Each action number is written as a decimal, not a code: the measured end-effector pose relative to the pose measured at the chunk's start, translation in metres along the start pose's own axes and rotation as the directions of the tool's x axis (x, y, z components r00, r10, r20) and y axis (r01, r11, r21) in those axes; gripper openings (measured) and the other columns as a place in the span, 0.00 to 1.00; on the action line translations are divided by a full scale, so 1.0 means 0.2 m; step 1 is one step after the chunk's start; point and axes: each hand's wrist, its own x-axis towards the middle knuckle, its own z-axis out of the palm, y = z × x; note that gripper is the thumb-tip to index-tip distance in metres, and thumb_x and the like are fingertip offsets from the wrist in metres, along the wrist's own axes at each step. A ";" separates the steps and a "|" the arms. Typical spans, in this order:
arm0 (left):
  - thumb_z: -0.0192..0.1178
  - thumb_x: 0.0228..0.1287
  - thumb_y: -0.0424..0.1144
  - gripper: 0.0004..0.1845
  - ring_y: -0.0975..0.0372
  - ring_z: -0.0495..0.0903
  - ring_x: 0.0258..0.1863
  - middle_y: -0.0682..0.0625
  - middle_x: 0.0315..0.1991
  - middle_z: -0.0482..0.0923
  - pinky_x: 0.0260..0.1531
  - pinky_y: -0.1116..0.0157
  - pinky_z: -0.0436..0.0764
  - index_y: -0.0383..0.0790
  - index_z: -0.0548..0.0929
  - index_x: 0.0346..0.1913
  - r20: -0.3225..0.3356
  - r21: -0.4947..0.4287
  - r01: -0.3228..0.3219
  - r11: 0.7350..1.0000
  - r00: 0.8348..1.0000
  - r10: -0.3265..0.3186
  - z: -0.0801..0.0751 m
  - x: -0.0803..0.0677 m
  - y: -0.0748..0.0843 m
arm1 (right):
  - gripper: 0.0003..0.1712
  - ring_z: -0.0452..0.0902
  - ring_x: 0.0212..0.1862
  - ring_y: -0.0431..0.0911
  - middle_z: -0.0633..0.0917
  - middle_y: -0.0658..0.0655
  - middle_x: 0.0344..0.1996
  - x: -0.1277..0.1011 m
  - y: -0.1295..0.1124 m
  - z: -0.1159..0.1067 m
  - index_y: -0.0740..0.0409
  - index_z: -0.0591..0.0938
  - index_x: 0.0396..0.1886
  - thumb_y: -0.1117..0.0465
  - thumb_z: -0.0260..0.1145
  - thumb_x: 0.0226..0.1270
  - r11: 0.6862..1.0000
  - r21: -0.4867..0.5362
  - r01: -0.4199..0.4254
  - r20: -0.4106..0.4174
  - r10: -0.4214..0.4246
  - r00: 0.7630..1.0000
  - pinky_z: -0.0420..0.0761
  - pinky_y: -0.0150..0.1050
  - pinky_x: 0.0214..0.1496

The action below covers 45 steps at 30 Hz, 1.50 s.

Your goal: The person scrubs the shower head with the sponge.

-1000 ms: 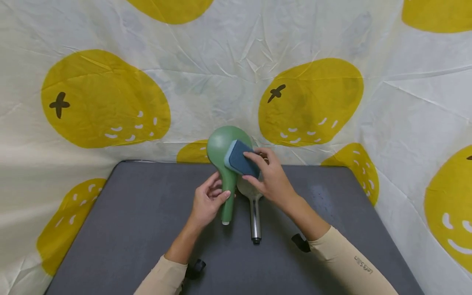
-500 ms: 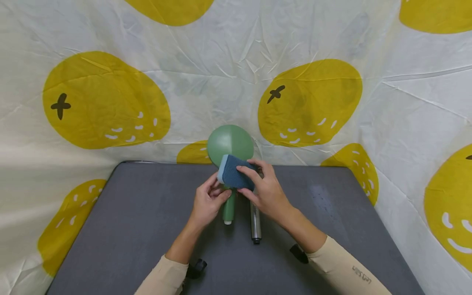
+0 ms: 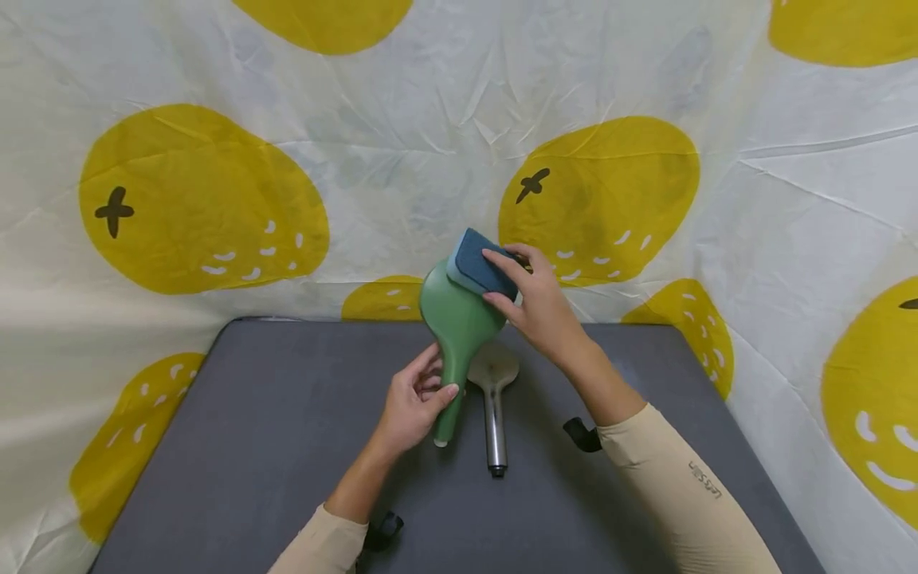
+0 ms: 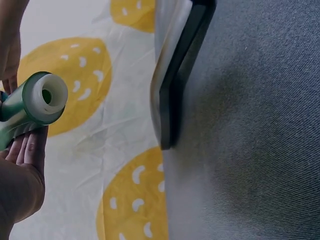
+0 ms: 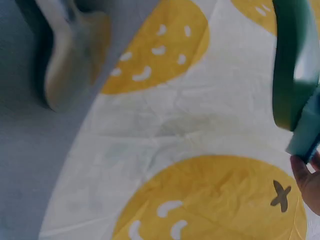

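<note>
Fingers curled, our left hand point(image 3: 410, 408) grips the green shower head point(image 3: 459, 319) by its handle point(image 3: 449, 422) above the table point(image 3: 287, 446); our right hand point(image 3: 541, 309) pinches a sponge point(image 3: 482, 265) against the round end. Pressing hard there could twist it from our grip.

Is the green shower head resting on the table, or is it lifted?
Lifted: the left hand grips the green shower head, whose handle end shows apart from the table in the left wrist view.

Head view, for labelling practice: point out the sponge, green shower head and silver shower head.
Sponge point(image 3: 478, 269), head view: its dark blue face.
Green shower head point(image 3: 460, 336), head view: its narrowing neck.
Silver shower head point(image 3: 495, 418), head view: its handle.
</note>
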 end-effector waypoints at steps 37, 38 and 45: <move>0.67 0.68 0.28 0.27 0.51 0.88 0.47 0.35 0.58 0.83 0.45 0.63 0.89 0.33 0.77 0.68 -0.052 0.053 -0.007 0.999 0.999 0.010 -0.02 0.06 -0.02 | 0.38 0.71 0.65 0.63 0.74 0.67 0.66 -0.27 -0.21 0.09 0.48 0.79 0.70 0.56 0.81 0.59 0.944 -0.211 0.252 0.169 -0.219 0.961 0.79 0.59 0.64; 0.67 0.68 0.28 0.27 0.51 0.88 0.48 0.35 0.58 0.82 0.46 0.63 0.89 0.33 0.77 0.68 -0.052 0.053 -0.011 0.999 0.999 0.014 -0.02 0.06 -0.02 | 0.38 0.71 0.65 0.63 0.74 0.67 0.66 -0.27 -0.21 0.09 0.48 0.79 0.70 0.56 0.81 0.59 0.944 -0.212 0.253 0.166 -0.221 0.961 0.79 0.59 0.63; 0.68 0.67 0.29 0.27 0.49 0.88 0.49 0.35 0.58 0.82 0.46 0.64 0.88 0.33 0.77 0.68 -0.067 0.038 0.018 0.999 0.998 -0.015 -0.01 0.04 -0.03 | 0.38 0.71 0.63 0.64 0.73 0.67 0.65 -0.29 -0.23 0.11 0.49 0.79 0.69 0.56 0.81 0.59 0.940 -0.230 0.251 0.152 -0.220 0.964 0.79 0.59 0.62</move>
